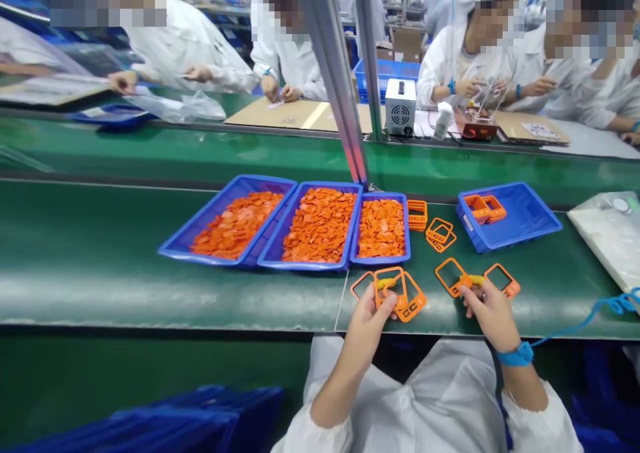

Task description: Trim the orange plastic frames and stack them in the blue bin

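My left hand [374,314] is closed, pinching an orange plastic frame [403,278] with a rectangular opening. Other orange frames [413,307] lie on the green bench beneath and beside that hand. My right hand [491,311] is closed too, its fingertips on a small orange piece [465,281]. This piece overlaps the edge of one orange frame [442,269]; whether they are joined I cannot tell. Another frame [509,283] lies just beyond the right hand. Yellow covers show on both index fingers. A blue wrist strap [516,355] with a coiled cord circles my right wrist.
Blue bins [266,261] of small orange pieces stand left of centre. Stacked frames [417,215] and loose frames [440,234] lie beside them. A blue tray [533,223] holds more frames. A metal post [336,73] rises behind the bins. Co-workers sit across the line.
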`<action>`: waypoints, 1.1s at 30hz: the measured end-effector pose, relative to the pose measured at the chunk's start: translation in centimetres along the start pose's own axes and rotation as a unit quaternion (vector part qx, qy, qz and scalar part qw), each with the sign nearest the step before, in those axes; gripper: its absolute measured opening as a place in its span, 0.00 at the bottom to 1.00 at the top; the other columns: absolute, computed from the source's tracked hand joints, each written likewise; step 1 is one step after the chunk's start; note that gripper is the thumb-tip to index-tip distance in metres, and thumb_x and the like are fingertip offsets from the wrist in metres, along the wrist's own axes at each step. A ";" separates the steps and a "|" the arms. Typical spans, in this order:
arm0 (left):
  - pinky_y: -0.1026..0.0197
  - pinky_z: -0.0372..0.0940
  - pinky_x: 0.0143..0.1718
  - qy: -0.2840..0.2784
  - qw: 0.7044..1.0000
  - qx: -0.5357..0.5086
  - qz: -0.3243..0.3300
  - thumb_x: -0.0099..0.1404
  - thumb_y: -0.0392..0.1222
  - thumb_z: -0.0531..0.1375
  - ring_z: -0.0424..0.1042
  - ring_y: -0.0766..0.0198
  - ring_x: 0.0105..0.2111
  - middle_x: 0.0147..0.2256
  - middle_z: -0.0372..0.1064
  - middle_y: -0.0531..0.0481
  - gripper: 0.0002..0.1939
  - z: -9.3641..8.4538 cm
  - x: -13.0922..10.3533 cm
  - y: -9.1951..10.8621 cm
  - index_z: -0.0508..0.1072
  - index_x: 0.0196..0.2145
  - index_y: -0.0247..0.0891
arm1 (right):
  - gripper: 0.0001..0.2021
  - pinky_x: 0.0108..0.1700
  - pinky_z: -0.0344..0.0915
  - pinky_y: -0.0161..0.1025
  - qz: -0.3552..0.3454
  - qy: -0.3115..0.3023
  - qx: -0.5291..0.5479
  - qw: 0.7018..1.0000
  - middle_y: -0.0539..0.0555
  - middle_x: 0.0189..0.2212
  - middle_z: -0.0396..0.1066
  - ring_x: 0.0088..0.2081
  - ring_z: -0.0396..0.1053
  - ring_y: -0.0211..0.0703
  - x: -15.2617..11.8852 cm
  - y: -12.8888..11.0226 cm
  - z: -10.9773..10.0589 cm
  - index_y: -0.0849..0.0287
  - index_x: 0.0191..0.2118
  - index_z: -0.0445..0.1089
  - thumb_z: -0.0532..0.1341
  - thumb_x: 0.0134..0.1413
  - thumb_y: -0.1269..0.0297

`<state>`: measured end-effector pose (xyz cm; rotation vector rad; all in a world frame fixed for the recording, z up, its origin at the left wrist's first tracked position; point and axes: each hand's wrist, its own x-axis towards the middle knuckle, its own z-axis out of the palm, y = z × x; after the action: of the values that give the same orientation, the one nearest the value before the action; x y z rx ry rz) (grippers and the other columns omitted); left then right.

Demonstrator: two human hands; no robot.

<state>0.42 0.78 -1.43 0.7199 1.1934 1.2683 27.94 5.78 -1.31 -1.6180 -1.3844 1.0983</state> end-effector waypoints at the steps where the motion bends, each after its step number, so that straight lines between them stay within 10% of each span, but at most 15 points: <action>1: 0.63 0.66 0.37 -0.004 1.000 0.003 0.000 0.67 0.64 0.73 0.69 0.66 0.32 0.35 0.71 0.53 0.26 -0.1 -0.1 0.1 0.75 0.44 0.38 | 0.30 0.28 0.72 0.45 -0.010 0.015 -0.030 0.999 0.53 0.30 0.76 0.22 0.71 0.45 -0.2 -0.2 -0.3 0.59 0.53 0.79 0.70 0.62 0.36; 5: 0.62 0.67 0.37 -0.029 0.999 0.016 0.019 0.69 0.62 0.71 0.70 0.65 0.33 0.36 0.72 0.52 0.23 -0.3 -0.7 0.8 0.74 0.43 0.39 | 0.30 0.34 0.79 0.49 -0.081 0.059 -0.072 0.992 0.67 0.60 0.72 0.40 0.79 0.54 -1.8 -1.9 -0.8 0.53 0.65 0.75 0.71 0.65 0.42; 8: 0.62 0.68 0.38 -0.047 0.998 0.032 0.033 0.71 0.58 0.69 0.73 0.63 0.35 0.38 0.74 0.50 0.19 -0.2 -0.8 1.3 0.74 0.43 0.40 | 0.29 0.44 0.83 0.50 -0.067 -0.048 0.040 0.996 0.65 0.67 0.70 0.55 0.78 0.60 -2.8 -3.0 0.8 0.47 0.69 0.72 0.72 0.67 0.46; 12: 0.58 0.69 0.41 -0.055 0.988 0.121 0.076 0.74 0.52 0.65 0.77 0.58 0.38 0.39 0.77 0.48 0.12 0.6 -0.3 2.0 0.74 0.41 0.41 | 0.32 0.46 0.84 0.50 0.027 -0.242 0.218 0.945 0.62 0.55 0.81 0.49 0.82 0.56 -2.1 -3.8 5.0 0.49 0.67 0.73 0.77 0.62 0.45; 19: 0.60 0.68 0.36 -0.055 0.907 0.349 0.231 0.77 0.49 0.64 0.75 0.59 0.34 0.39 0.78 0.47 0.10 -0.8 0.5 5.5 0.81 0.44 0.41 | 0.32 0.29 0.79 0.37 0.087 -0.259 0.294 0.916 0.59 0.38 0.84 0.36 0.83 0.52 -0.1 -4.0 8.2 0.57 0.55 0.80 0.82 0.52 0.41; 26: 0.51 0.72 0.56 0.058 0.752 0.609 0.245 0.80 0.40 0.56 0.81 0.48 0.50 0.49 0.83 0.38 0.15 -8.2 10.9 12.9 0.82 0.52 0.38 | 0.31 0.27 0.78 0.36 0.086 -0.250 0.340 0.903 0.58 0.36 0.84 0.35 0.84 0.51 -0.5 -3.3 8.1 0.58 0.52 0.81 0.82 0.52 0.42; 33: 0.53 0.71 0.56 -0.038 0.691 0.694 0.201 0.70 0.30 0.58 0.80 0.51 0.47 0.44 0.81 0.39 0.14 -10.3 18.8 15.8 0.84 0.45 0.37 | 0.31 0.28 0.79 0.36 0.070 -0.255 0.365 0.892 0.56 0.35 0.83 0.33 0.84 0.48 -0.3 -2.5 8.7 0.58 0.52 0.80 0.81 0.53 0.40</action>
<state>-16.53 20.17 5.19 2.2004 1.9098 0.3756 18.92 5.83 -2.16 -0.9071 -0.9501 1.9428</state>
